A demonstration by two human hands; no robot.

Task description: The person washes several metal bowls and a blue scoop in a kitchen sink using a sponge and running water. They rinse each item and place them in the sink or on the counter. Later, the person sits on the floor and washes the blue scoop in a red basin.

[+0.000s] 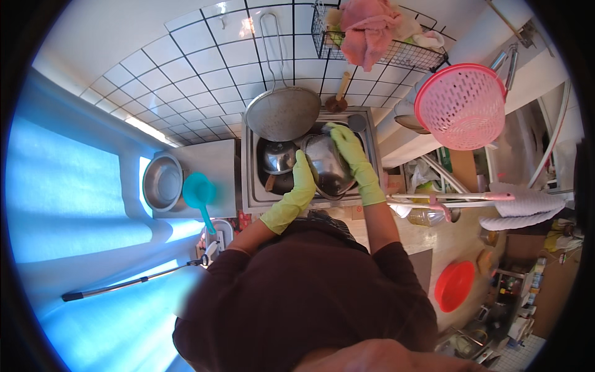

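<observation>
Both my hands wear yellow-green rubber gloves over a steel sink [249, 190]. My left hand [304, 176] grips the left side of a large shiny steel bowl or pot [331, 163], which is tilted inside the basin. At the bowl's far right rim, my right hand [345, 142] presses a small greyish scouring pad [329, 126], mostly hidden by the fingers. Left of the bowl lies a smaller steel pot [280, 157] with a wooden handle [270, 182]. A large long-handled strainer [283, 114] leans on the tiled wall above the sink's back edge.
On the left counter [216, 158] are a steel basin [163, 182] and a turquoise ladle [199, 189]. A pink plastic colander [460, 107] hangs at right. Pink cloth [369, 32] drapes over a wire basket [413, 56]. A wooden-handled brush [339, 97] stands behind the sink. A red basin [455, 286] sits lower right.
</observation>
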